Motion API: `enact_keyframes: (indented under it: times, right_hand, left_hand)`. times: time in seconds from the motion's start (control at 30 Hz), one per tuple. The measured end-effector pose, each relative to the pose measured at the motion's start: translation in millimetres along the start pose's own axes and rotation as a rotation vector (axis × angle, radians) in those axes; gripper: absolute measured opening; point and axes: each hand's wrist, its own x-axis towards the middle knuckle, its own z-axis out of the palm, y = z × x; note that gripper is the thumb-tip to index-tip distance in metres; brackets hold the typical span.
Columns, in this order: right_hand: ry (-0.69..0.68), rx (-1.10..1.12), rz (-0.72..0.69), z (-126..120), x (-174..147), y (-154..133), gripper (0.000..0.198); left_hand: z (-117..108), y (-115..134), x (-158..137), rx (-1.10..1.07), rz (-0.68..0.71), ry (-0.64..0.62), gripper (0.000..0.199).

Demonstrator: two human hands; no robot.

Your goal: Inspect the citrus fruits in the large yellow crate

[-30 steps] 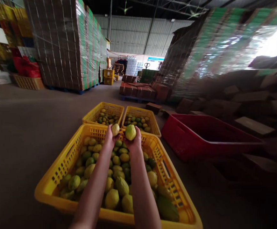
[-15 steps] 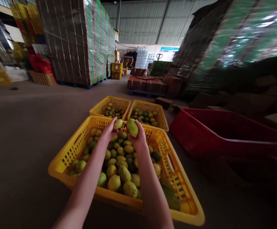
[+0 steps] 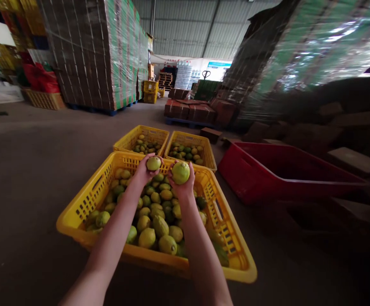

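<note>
My left hand (image 3: 144, 169) is closed around a small yellow-green lemon (image 3: 153, 163), held above the far part of a large yellow crate (image 3: 76, 208). Just to its right, my right hand (image 3: 187, 185) grips a bigger green-yellow lemon (image 3: 180, 173), its end turned up toward me. Below both hands the crate holds many lemons (image 3: 160, 226), some yellow and some green. My forearms hide part of the fruit and of the crate's near side.
Two smaller yellow crates with lemons, a left one (image 3: 121, 143) and a right one (image 3: 211, 156), stand beyond the large crate. A red tub (image 3: 251, 178) is on the right. Wrapped pallet stacks (image 3: 83, 55) and flat cartons (image 3: 200, 114) stand farther back.
Both lemons have been turned in my hands, so their ends now face me more. My hands have moved slightly apart. The whole view has shifted a little.
</note>
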Motion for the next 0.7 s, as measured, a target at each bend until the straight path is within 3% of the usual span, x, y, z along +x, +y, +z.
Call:
enact_keyframes:
  times: [0.1,0.2,0.27,0.33,0.4,0.53,0.6,0.7]
  right_hand:
    - [0.035,0.136,-0.025,2,7,2,0.026]
    - [0.127,0.246,-0.015,-1,13,4,0.024]
    - [0.193,0.216,0.004,-6,17,2,0.019]
    - [0.245,0.104,0.042,-15,19,-3,0.015]
    - [0.294,-0.010,0.084,-24,20,-12,0.018]
    - [0.354,-0.095,0.102,-40,19,-32,0.020]
    - [0.361,-0.103,0.099,-44,18,-38,0.017]
    - [0.349,-0.101,0.094,-49,16,-41,0.017]
  left_hand:
    - [-3,-3,12,-0.072,-0.008,0.125,0.024]
    - [-11,-9,23,0.019,-0.004,0.228,0.029]
    - [-20,-16,23,0.201,-0.061,0.236,0.023]
    - [-30,-25,17,0.475,-0.195,0.205,0.013]
    - [-40,-38,5,0.708,-0.346,0.183,0.015]
    - [-53,-57,-12,0.851,-0.465,0.261,0.027]
    - [-50,-45,-6,0.876,-0.440,0.291,0.029]
    - [-34,5,26,0.833,-0.290,0.317,0.029]
